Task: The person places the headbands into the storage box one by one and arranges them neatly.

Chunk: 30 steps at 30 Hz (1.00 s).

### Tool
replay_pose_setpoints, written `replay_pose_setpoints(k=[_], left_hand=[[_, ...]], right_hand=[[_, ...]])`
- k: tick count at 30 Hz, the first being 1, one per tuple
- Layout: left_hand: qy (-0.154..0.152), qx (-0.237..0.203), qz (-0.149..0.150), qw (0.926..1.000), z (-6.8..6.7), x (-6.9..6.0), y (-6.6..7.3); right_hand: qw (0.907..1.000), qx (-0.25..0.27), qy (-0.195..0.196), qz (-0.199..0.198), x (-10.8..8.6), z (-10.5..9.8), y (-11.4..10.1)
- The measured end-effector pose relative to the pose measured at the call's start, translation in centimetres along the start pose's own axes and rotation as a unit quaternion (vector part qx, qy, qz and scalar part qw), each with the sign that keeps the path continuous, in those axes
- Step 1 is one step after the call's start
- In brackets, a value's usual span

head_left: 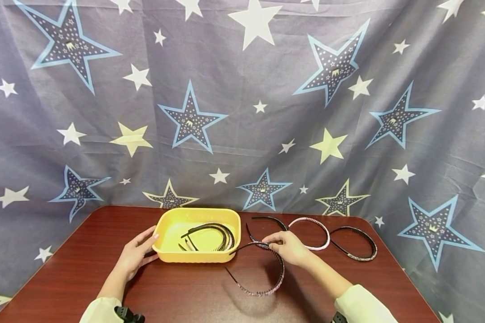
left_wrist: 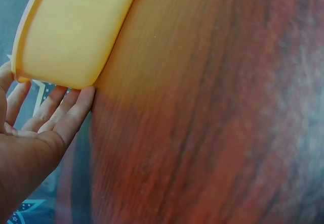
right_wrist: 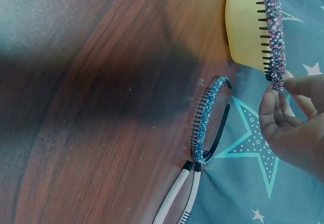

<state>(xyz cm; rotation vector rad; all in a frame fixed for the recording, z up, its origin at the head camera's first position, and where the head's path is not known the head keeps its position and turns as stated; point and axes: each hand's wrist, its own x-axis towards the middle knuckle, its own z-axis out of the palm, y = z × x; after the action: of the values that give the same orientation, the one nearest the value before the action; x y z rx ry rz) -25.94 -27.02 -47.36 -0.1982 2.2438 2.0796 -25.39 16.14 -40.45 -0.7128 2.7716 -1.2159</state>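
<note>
My right hand (head_left: 288,247) pinches a headband (head_left: 282,274) between thumb and fingers, above the table. In the right wrist view this headband (right_wrist: 276,37) shows pink, white and dark glitter and a row of black comb teeth. At the left end of a yellow plastic basin (head_left: 186,257) is my left hand (head_left: 134,255). Its fingers lie fairly straight against the end wall, as the left wrist view shows. Inside the basin lie several dark headbands (head_left: 226,231), overlapping at its right side. A pale band end shows among them, partly hidden by the front wall.
Right of the basin lie a black headband with blue glitter (right_wrist: 204,123), partly hidden by my right hand in the head view, a pinkish-white headband (head_left: 327,234) and a dark one with a glittery band (head_left: 363,258). A star-patterned cloth (head_left: 242,134) hangs behind the brown table (head_left: 178,291).
</note>
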Motion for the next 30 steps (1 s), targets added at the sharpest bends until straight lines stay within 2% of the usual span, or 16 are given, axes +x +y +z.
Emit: replay_pose_setpoints(k=[16,30], left_hand=[[0.003,0.001,0.001,1.0000,0.0,0.0,0.0],[0.000,0.001,0.001,1.0000,0.0,0.0,-0.1]], right_hand=[[0.9993,0.007,0.021,0.028,0.6,-1.4,-0.4],[0.9981,0.008,0.037,0.049,1.1,-1.4,-0.3]])
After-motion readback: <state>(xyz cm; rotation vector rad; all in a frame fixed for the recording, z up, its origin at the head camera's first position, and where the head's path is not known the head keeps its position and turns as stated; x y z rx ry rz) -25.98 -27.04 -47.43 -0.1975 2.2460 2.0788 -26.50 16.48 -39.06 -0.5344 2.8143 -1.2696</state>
